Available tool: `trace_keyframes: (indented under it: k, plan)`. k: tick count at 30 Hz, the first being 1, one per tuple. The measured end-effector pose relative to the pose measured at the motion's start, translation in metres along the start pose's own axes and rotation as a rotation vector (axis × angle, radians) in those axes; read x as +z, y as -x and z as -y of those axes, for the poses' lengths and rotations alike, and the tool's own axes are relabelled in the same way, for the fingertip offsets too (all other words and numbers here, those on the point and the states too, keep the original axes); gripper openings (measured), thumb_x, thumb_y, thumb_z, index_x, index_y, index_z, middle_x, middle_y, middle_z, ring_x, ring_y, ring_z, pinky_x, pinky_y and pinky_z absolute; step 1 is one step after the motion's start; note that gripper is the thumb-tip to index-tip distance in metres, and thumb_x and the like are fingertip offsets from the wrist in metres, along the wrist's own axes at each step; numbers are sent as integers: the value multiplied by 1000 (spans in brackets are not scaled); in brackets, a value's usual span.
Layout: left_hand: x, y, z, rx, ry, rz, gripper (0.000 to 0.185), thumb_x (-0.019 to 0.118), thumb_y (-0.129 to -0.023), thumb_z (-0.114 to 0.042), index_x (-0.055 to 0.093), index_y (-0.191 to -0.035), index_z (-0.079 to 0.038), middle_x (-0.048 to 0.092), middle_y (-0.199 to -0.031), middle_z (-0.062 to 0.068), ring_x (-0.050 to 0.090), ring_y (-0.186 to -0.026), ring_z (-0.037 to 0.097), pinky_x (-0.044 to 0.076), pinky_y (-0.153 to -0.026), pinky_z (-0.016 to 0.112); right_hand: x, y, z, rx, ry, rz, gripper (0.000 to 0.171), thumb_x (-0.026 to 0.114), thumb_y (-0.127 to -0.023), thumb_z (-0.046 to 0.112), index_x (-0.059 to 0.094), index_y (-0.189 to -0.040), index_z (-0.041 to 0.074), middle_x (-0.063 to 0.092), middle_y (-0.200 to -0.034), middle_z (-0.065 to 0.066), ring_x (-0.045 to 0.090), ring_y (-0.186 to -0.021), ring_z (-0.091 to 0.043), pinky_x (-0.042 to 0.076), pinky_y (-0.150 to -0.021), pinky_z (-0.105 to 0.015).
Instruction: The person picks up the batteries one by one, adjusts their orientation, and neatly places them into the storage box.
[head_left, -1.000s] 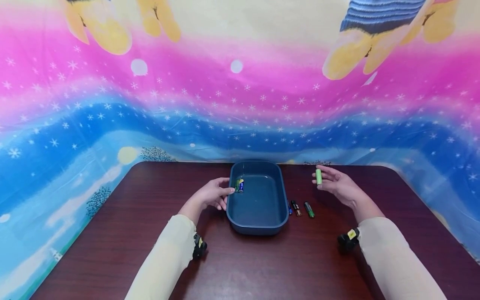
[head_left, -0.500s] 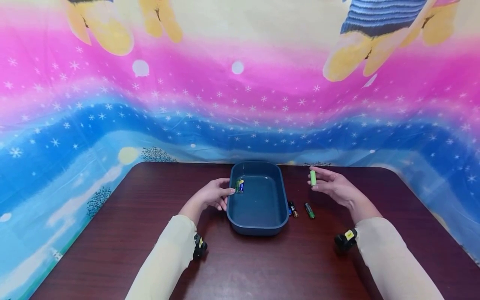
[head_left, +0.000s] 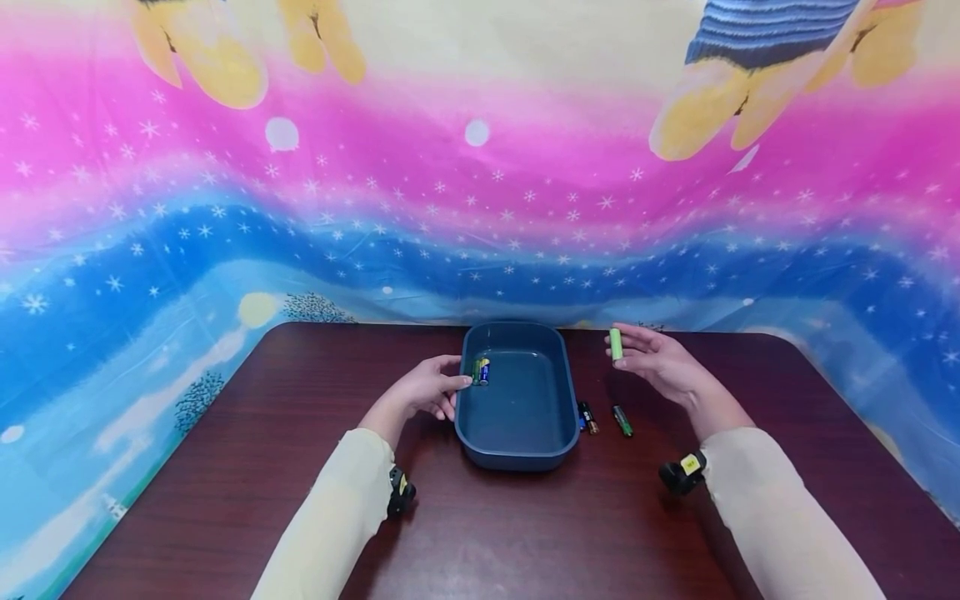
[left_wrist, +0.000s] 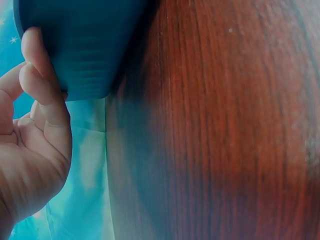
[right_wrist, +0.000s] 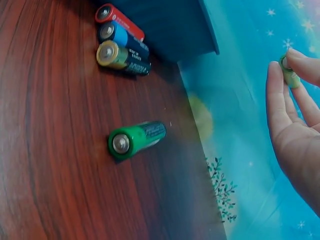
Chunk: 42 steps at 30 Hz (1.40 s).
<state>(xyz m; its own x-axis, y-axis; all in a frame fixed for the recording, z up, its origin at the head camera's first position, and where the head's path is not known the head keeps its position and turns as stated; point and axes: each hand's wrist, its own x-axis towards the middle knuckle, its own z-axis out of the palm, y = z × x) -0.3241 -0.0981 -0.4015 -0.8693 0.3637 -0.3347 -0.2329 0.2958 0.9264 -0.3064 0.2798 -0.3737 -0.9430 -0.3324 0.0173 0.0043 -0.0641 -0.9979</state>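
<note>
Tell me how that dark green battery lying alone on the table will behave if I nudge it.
The dark green battery is a smooth cylinder lying on its side on the bare wooden table, so it will probably roll. It looks rigid, and its glossy wrap may feel slippery. It touches nothing that would stop it.

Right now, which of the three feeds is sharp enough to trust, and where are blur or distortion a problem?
Head view: evenly lit and sharp, though the wide lens bows the dark wooden table edge. Left wrist view: soft; the blue plastic tray and the left hand are blurred at close range. Right wrist view: the dark green battery on the table is crisp, while the right hand pinching the light green battery is blurred.
</note>
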Motion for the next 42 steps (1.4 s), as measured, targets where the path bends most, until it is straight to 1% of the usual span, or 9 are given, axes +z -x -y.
trace_keyframes:
  k: [5,10,16,18,24,30,34,37,42]
  plan:
    - [0,0,0,2,-4,-1,61,57,-93,-20,26,-146,-11,53,-61,11,56,-42,17,49,-42,27,6,-3,5,13,8,-17,70,59,-86,-6,21,-145,-2,48,-122,-6,57,-104,-13,47,-88,-26]
    - [0,-2,1,4,-2,3,62,58,-93,-20,26,-146,-11,53,-63,12,56,-42,17,48,-41,27,10,-7,10,8,7,-35,69,59,-86,-7,25,-145,1,49,-119,-4,55,-105,-12,47,-88,-24]
    - [0,-1,1,3,4,-4,63,59,-92,-21,27,-145,-11,53,-64,14,56,-42,18,48,-41,27,16,-13,17,2,-29,-44,71,58,-85,-10,21,-145,-2,48,-119,-6,57,-102,-11,48,-86,-23]
    - [0,0,0,5,0,-8,62,59,-92,-21,27,-145,-11,53,-63,13,56,-42,17,49,-42,27,18,-15,19,10,-32,-47,72,58,-85,-10,19,-145,-3,46,-120,-7,57,-101,-11,48,-86,-23]
    - [2,3,-2,7,-5,-11,61,58,-93,-20,28,-145,-11,53,-60,10,56,-42,17,48,-42,26,27,-20,25,39,-21,-51,73,57,-84,-12,20,-146,-2,41,-123,-9,54,-104,-11,47,-87,-22]
    - [2,3,-2,10,-10,-11,60,58,-93,-20,29,-144,-12,53,-60,10,57,-42,17,48,-42,25,34,-26,30,70,-62,-42,73,55,-84,-15,18,-146,-3,34,-132,-17,58,-100,-9,47,-87,-21]
    - [2,2,-2,11,-14,-9,59,58,-93,-20,29,-144,-12,53,-60,10,57,-42,18,48,-42,26,39,-31,33,77,-73,-48,72,53,-84,-16,17,-145,-3,24,-141,-26,58,-98,-6,47,-86,-20]
    - [1,1,-1,11,-17,-10,59,58,-93,-20,29,-144,-12,53,-60,10,57,-42,18,49,-42,27,43,-35,35,79,-70,-53,72,52,-84,-16,16,-146,-3,17,-145,-29,56,-99,-8,48,-85,-20]
    - [1,0,0,7,-14,-10,60,59,-92,-21,30,-144,-13,53,-60,10,56,-41,17,48,-41,27,49,-41,36,81,-79,-59,70,51,-84,-17,18,-145,-3,15,-145,-30,56,-101,-9,48,-85,-21]
